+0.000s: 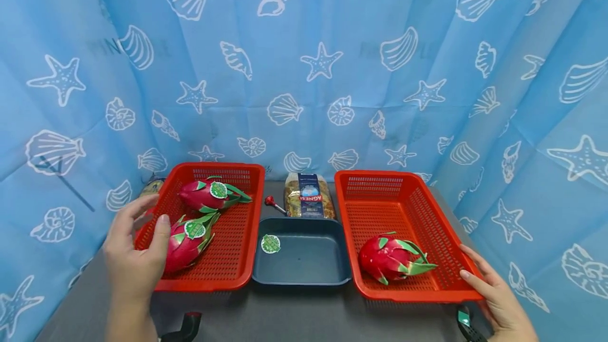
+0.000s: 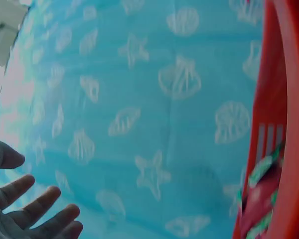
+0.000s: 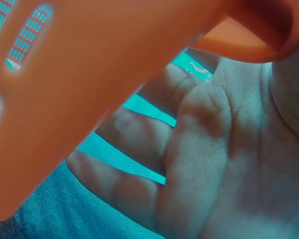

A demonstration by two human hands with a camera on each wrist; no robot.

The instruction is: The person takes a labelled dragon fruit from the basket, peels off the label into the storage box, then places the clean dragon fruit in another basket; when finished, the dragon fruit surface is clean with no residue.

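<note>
My left hand [image 1: 138, 252], its fingers loosely bent, is beside the left red basket [image 1: 233, 278]. The left wrist view shows this hand apart from the basket wall, holding nothing. Two pink dragon fruits with green leaf tips and round stickers lie in that basket, an upper dragon fruit [image 1: 201, 195] and a lower dragon fruit [image 1: 180, 252]. At the right red basket [image 1: 380, 293], my right hand [image 1: 499, 300] holds the side rim, thumb over it and fingers along the outside [image 3: 134, 134]. Inside lies one dragon fruit [image 1: 382, 257].
Between the baskets stands a dark blue tray [image 1: 309, 263] with a round green sticker [image 1: 271, 244] in it. Behind it are a pasta packet [image 1: 309, 197] and a small red-headed stick [image 1: 271, 201]. A shell-patterned blue curtain [image 1: 304, 83] encloses the grey table [image 1: 294, 315].
</note>
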